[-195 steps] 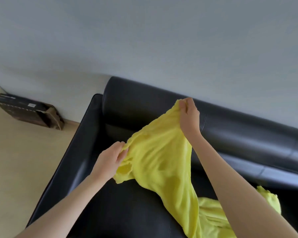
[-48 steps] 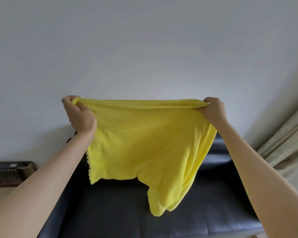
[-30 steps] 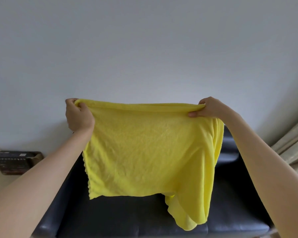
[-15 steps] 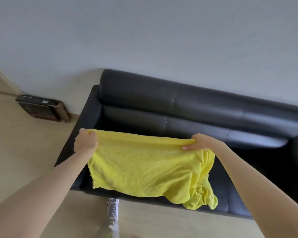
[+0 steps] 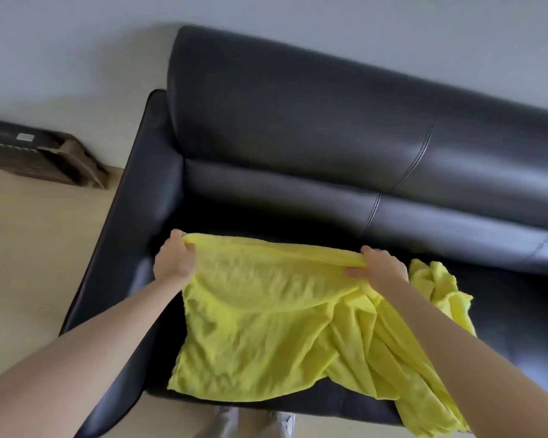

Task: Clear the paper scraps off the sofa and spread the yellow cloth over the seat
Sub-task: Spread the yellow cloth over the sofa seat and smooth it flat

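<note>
The yellow cloth lies over the left part of the black leather sofa's seat, its far edge held up a little. My left hand grips the cloth's far left corner. My right hand pinches the far edge further right. The cloth's right part is bunched and hangs over the seat's front edge. No paper scraps show on the sofa.
The sofa's backrest stands against a grey wall. Its left armrest borders a pale wooden floor. A dark cardboard box lies on the floor by the wall at left. Shoes show below the seat's front edge.
Both hands have come down from chest height with the cloth stretched between them. The cloth now rests on the seat, and my view has tilted down onto the sofa.
</note>
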